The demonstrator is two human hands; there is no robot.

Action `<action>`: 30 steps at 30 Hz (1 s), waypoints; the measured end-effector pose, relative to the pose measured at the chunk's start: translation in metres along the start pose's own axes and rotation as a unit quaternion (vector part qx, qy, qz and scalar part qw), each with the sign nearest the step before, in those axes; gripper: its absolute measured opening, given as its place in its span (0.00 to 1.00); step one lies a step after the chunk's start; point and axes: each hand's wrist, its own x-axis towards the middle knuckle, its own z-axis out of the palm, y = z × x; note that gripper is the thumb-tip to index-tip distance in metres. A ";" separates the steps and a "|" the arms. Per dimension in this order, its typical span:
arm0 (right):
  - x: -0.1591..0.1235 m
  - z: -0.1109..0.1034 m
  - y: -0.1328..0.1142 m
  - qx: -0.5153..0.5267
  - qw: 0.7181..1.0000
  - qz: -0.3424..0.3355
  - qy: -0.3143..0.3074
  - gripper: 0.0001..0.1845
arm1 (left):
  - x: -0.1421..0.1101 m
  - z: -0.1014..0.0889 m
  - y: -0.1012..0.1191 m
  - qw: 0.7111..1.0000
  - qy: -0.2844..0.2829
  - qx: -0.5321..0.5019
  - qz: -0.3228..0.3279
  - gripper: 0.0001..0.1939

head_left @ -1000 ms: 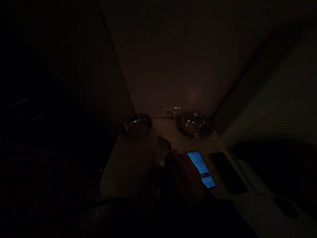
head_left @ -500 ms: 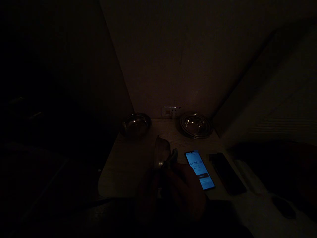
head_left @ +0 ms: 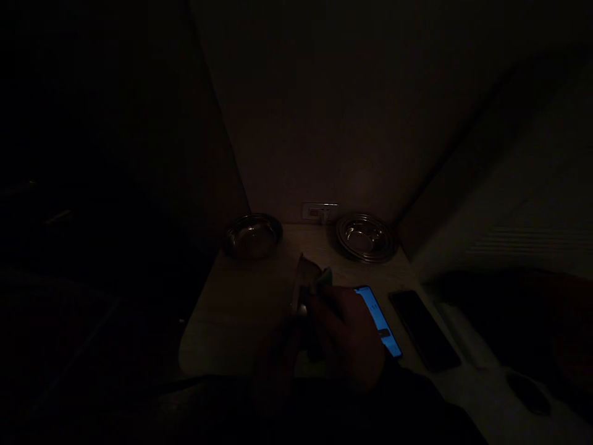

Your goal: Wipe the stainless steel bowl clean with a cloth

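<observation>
In dim light a metal bowl (head_left: pixel 304 276), tipped on its side, is held above the front part of the small table. My left hand (head_left: pixel 280 352), very dark, grips its lower edge. My right hand (head_left: pixel 349 330) is closed around a crumpled cloth (head_left: pixel 325 279) and presses it against the inside of the bowl. The fingertips of both hands are mostly lost in shadow. Partly behind my right hand lies a phone with a lit blue screen (head_left: pixel 382 321).
At the table's (head_left: pixel 231 309) back left stands a shiny metal bowl (head_left: pixel 254 238). Several stacked metal dishes (head_left: pixel 365 238) sit at the back right. Between them a socket (head_left: pixel 319 211) is on the wall. A dark phone (head_left: pixel 424 330) lies on the right, with a dark oval object (head_left: pixel 528 394) beyond it.
My right hand has moved slightly up with the cloth, covering more of the lit phone. The held bowl has turned a little, so less of its inside shows.
</observation>
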 end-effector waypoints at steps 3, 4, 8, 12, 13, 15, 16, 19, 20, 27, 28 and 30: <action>0.001 0.001 0.003 -0.003 1.000 0.003 -0.003 0.14 | 0.001 0.005 0.007 1.000 -0.018 -0.012 0.012 0.15; 0.003 0.001 0.007 0.002 1.000 0.007 -0.001 0.14 | 0.000 0.006 0.010 0.999 -0.023 -0.016 0.015 0.15; 0.007 0.000 0.016 0.022 1.000 0.016 0.004 0.15 | -0.001 0.010 0.019 0.999 -0.036 -0.026 0.026 0.15; -0.002 -0.004 0.010 0.025 1.000 -0.016 -0.006 0.15 | -0.002 0.011 0.021 0.998 -0.037 -0.033 0.025 0.15; -0.003 -0.004 0.009 0.025 0.999 -0.022 -0.002 0.15 | -0.002 0.011 0.021 0.998 -0.037 -0.034 0.024 0.15; -0.003 -0.002 0.010 0.026 0.999 -0.019 0.005 0.15 | -0.002 0.010 0.021 0.999 -0.037 -0.034 0.022 0.15; -0.002 0.000 0.011 0.027 1.000 -0.010 0.008 0.15 | -0.001 0.010 0.022 0.999 -0.036 -0.034 0.022 0.15; 0.001 0.002 0.011 0.029 0.999 0.011 0.013 0.15 | -0.001 0.009 0.023 0.998 -0.037 -0.033 0.024 0.15; 0.000 0.002 0.010 0.028 1.000 0.008 0.010 0.15 | -0.001 0.009 0.023 0.998 -0.037 -0.033 0.025 0.15; 0.000 -0.003 0.009 0.018 1.000 -0.016 0.008 0.14 | -0.003 0.011 0.023 0.998 -0.049 -0.031 0.036 0.15; 0.000 -0.003 0.008 0.013 1.000 -0.016 0.004 0.14 | -0.003 0.011 0.023 0.997 -0.052 -0.031 0.039 0.15; 0.000 -0.002 0.006 0.007 0.999 -0.031 -0.003 0.14 | -0.002 0.010 0.024 0.997 -0.056 -0.031 0.047 0.15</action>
